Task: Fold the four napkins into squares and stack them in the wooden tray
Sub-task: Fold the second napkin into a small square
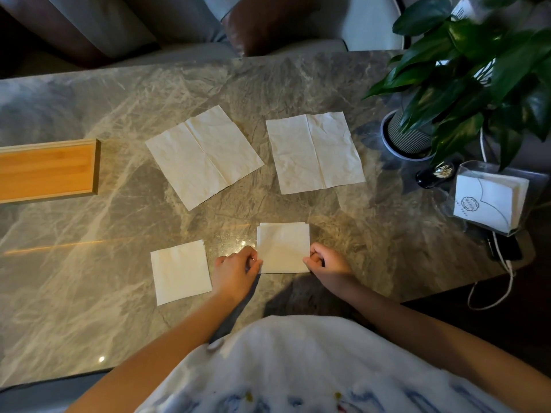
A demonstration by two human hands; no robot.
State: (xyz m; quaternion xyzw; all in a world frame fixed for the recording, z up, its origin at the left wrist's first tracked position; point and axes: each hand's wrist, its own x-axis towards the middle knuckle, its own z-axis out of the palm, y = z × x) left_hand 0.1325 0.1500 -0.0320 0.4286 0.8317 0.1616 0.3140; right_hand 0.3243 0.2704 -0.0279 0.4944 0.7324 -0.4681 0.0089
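A white folded napkin (283, 247) lies near the table's front edge. My left hand (237, 268) pinches its near left corner and my right hand (328, 262) pinches its near right corner. Another folded square napkin (180, 272) rests flat to the left of my left hand. Two unfolded napkins lie farther back: one at centre left (204, 156), turned at an angle, and one at centre right (314, 152). The wooden tray (49, 171) sits at the far left edge with nothing visible in it.
A potted plant (408, 135) with large green leaves stands at the back right. In front of it are a small black holder (433, 175) and a clear napkin dispenser (492, 201). A white cord (504, 281) hangs off the right edge. The marble table (89, 263) spreads left.
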